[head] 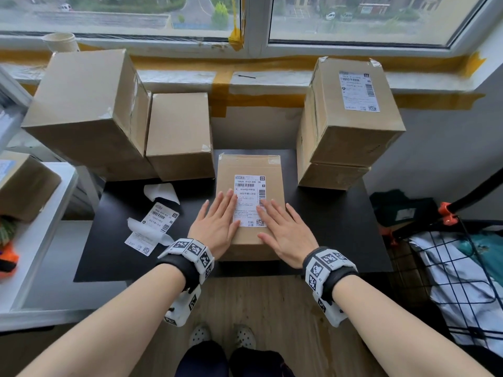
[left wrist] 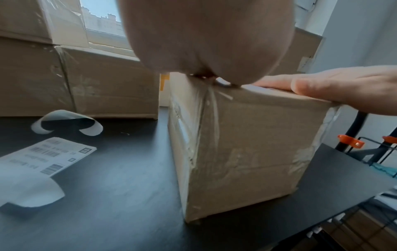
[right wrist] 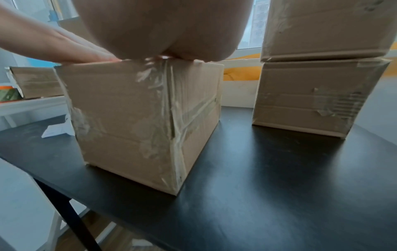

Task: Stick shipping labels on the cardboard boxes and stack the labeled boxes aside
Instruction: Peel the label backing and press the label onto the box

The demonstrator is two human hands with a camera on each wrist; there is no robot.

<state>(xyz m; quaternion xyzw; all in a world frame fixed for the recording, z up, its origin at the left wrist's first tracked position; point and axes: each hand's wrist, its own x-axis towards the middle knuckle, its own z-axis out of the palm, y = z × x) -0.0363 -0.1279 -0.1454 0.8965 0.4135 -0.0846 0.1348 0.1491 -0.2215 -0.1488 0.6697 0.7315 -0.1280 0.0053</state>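
Note:
A taped cardboard box (head: 249, 165) (left wrist: 247, 144) (right wrist: 133, 118) stands in the middle of the black table (head: 326, 213). A white shipping label (head: 249, 198) lies flat on its top. My left hand (head: 217, 220) presses flat on the label's left side, fingers straight. My right hand (head: 280, 227) presses flat on the label's right side, fingers straight too. In the left wrist view the palm (left wrist: 204, 37) fills the top and the right hand (left wrist: 343, 86) rests on the box top. At the right, a labeled box (head: 351, 110) sits stacked on another box (head: 330, 175).
Two unlabeled boxes (head: 87, 110) (head: 179, 134) stand at the table's back left. Loose labels and curled backing paper (head: 156, 221) (left wrist: 47, 156) lie left of the middle box. A white side table (head: 35, 240) holds another box on the left. A wire rack (head: 449, 268) stands on the right.

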